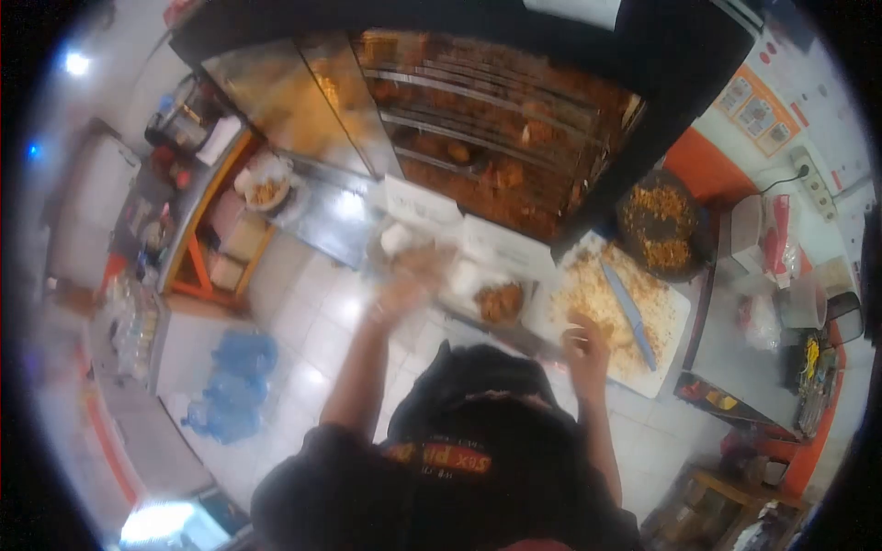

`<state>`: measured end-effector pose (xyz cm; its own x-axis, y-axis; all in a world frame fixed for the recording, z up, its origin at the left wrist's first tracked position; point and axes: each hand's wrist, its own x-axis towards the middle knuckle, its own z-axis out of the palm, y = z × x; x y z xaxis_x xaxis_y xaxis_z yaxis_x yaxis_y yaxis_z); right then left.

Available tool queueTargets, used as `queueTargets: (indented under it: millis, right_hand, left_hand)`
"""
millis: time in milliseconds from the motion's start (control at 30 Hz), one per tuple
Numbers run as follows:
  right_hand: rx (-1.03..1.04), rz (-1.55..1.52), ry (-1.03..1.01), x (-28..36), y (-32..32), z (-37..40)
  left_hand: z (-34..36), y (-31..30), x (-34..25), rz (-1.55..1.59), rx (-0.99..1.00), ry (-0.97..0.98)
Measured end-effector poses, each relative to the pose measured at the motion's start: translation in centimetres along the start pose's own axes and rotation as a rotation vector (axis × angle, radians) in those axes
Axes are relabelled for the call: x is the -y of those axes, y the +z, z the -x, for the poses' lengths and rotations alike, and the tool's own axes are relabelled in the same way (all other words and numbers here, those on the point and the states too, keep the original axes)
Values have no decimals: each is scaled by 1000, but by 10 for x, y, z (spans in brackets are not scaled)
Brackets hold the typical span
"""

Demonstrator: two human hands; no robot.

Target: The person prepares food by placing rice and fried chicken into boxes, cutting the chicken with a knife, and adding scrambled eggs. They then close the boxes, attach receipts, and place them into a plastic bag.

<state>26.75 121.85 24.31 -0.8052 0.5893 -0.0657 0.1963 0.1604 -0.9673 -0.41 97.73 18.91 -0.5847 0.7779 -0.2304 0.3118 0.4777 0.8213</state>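
My left hand (413,286), smeared by motion, is over the left of two open white takeaway boxes; its fingers and anything in them are blurred. White rice (397,241) shows in that box, beside the hand. The second takeaway box (510,246), its lid standing up, holds white rice and browned pieces of food (499,301). My right hand (586,347) is at the near left edge of a white cutting board (673,342), fingers loosely bent and apart. Chopped food (588,285) covers much of the board, and a knife (628,312) with a blue-grey blade lies across it.
A glass display case (496,129) with food on shelves stands behind the boxes. Right of it is a dark round pan (663,225) of chopped food. A bowl of food (266,186) sits on the left counter, and blue water jugs (234,386) stand on the floor.
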Motion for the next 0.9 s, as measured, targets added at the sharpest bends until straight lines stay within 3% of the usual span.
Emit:
queueTargets:
  millis: [33, 67, 100, 133, 200, 267, 300, 333, 400, 467, 533, 600, 633, 700, 733, 767, 800, 900]
  right_hand:
    - [128, 27, -188, 13, 16, -4]
    - [200, 153, -331, 33, 29, -7]
    - [220, 204, -392, 45, 41, -12]
    - [238, 259, -446, 53, 49, -17]
    - [218, 274, -419, 43, 56, -28]
    - [208, 292, -390, 37, 57, -39]
    - [110, 263, -373, 37, 55, -44]
    - [17, 231, -353, 36, 52, -50]
    - [-194, 168, -258, 31, 35, -69]
    - [-538, 44, -173, 13, 5, -108]
    - [-778, -295, -76, 50, -27, -130]
    - [-1218, -289, -257, 61, -41, -162]
    - [-1218, -291, -259, 64, -36, -179]
    - [-1553, -151, -348, 63, -21, -208]
    - [-1214, -232, -406, 61, -6, -214]
    - [-873, -302, -450, 56, 8, -218]
    - [-871, -293, -445, 38, 11, -223]
    - [-511, -261, -225, -36, -13, -255]
  left_hand:
    - [36, 9, -84, 539, 25, 56]
    - [33, 18, -93, 429, 245, 161]
    - [45, 4, -161, 387, 438, 247]
    - [43, 19, -136, 296, 543, 153]
    - [49, 15, -146, 265, 557, 192]
    - [51, 15, -138, 706, 601, -2]
    - [45, 12, -123, 325, 556, 245]
    - [48, 12, -109, 312, 549, 263]
    - [62, 2, -106, 295, 357, 493]
    - [71, -14, -108, 358, 347, 504]
    - [73, -31, -109, 565, 391, 296]
    - [59, -45, -109, 523, 78, 325]
    - [49, -55, -114, 529, -74, 321]
    - [42, -94, -176, 231, -504, 550]
    - [31, -111, -199, 388, -562, 660]
    - [12, -127, -219, 295, -779, 885]
    - [10, -142, -249, 255, -885, 887]
    - [-6, -177, -290, 144, -1035, 867]
